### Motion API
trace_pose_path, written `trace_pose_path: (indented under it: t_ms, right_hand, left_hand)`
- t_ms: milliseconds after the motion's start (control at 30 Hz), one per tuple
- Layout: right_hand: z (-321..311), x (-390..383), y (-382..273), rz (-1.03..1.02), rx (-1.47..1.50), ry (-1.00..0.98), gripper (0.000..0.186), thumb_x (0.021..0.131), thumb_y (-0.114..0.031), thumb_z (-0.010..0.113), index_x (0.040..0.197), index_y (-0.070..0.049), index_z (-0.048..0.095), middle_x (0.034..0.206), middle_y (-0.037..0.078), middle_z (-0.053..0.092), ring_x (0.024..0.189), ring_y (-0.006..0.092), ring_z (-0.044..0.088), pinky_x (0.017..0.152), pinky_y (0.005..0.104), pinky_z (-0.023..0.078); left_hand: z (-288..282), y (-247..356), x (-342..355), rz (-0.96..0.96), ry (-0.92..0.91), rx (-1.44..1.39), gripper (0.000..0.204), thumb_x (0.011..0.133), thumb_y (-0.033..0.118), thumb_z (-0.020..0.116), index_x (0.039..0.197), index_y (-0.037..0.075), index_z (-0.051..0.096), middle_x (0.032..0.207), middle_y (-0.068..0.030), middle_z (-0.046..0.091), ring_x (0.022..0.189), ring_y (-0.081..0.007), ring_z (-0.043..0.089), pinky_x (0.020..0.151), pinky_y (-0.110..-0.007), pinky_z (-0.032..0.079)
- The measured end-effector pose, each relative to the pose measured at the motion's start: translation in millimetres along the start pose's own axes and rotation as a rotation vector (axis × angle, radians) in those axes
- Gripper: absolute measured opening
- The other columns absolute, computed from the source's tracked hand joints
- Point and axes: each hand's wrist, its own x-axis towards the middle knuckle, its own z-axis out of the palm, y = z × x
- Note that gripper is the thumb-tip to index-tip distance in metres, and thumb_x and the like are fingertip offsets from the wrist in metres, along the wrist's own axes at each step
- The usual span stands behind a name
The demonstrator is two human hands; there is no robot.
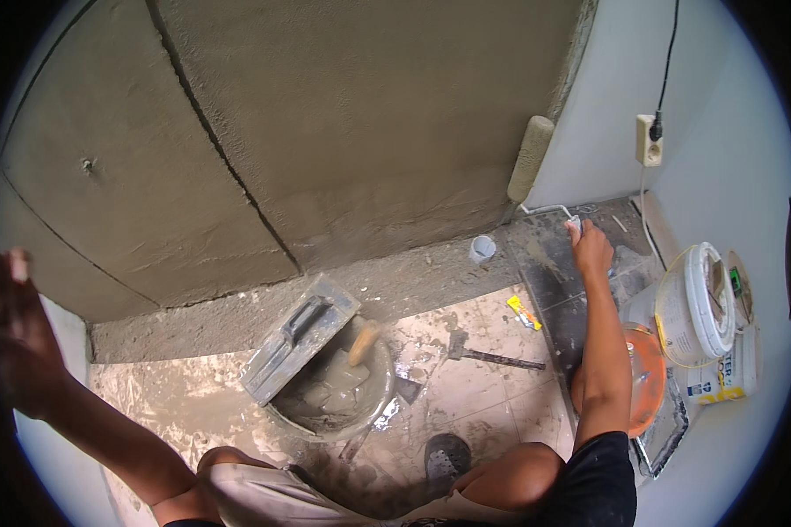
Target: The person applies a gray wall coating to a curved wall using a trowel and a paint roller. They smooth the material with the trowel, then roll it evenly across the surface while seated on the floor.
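My right hand is closed round the handle of a paint roller. The cement-smeared sleeve of the roller stands upright at the right end of the grey plastered wall. Whether the sleeve touches the plaster, I cannot tell. At the far left, my left hand is raised with its fingers stretched out and nothing visible in it; the dark rim of the picture partly hides it. Between my arms, a bucket of wet mortar sits on the floor. A plastering float lies across its rim beside a wooden-handled trowel.
A hammer, a yellow wrapper and a white cup lie about the tiled floor. To the right are white buckets, an orange bucket and a roller tray. A corded socket hangs against the white wall.
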Motion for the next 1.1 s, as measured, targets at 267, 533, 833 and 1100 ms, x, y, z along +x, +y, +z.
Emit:
trace_pose_path:
  t_ms: [267,533,833,1100]
  right_hand:
    - [16,-27,-37,-0.146,0.082,0.010,0.050,0.096,-0.056,0.055,0.097,-0.007,0.063,0.091,0.018,0.071,0.082,0.0424,0.069,0.068,0.0521,0.054]
    - [22,-86,-186,-0.360,0.205,-0.166,0.051,0.097,-0.058,0.053,0.099,-0.007,0.063,0.087,0.016,0.071,0.074,0.0359,0.071,0.060,0.0475,0.054]
    - [18,-128,-327,-0.604,0.380,-0.260,0.061,0.097,-0.064,0.043,0.102,-0.005,0.062,0.083,0.016,0.069,0.070,0.0320,0.072,0.053,0.0434,0.056]
    - [40,-111,-303,-0.639,0.466,-0.098,0.060,0.098,-0.063,0.044,0.100,-0.006,0.061,0.083,0.017,0.069,0.071,0.0323,0.072,0.056,0.0430,0.057]
  left_hand:
    - [-109,9,-124,-0.796,-0.684,0.394,0.030,0.101,0.028,0.054,0.115,0.001,0.048,0.067,0.0004,0.048,0.049,-0.0096,0.047,0.059,-0.030,0.051]
    - [-119,13,-193,-1.190,-0.806,0.307,0.029,0.101,0.007,0.052,0.127,-0.001,0.044,0.086,-0.0017,0.050,0.075,-0.0104,0.050,0.071,-0.028,0.047]
    - [-131,3,-188,-1.103,-0.804,0.485,0.027,0.102,0.009,0.052,0.127,0.000,0.044,0.085,-0.0017,0.049,0.074,-0.0098,0.050,0.074,-0.027,0.050]
    - [-133,-17,-189,-1.058,-0.781,0.605,0.028,0.103,0.017,0.053,0.123,-0.001,0.046,0.077,-0.0020,0.051,0.063,-0.0091,0.051,0.064,-0.027,0.051]
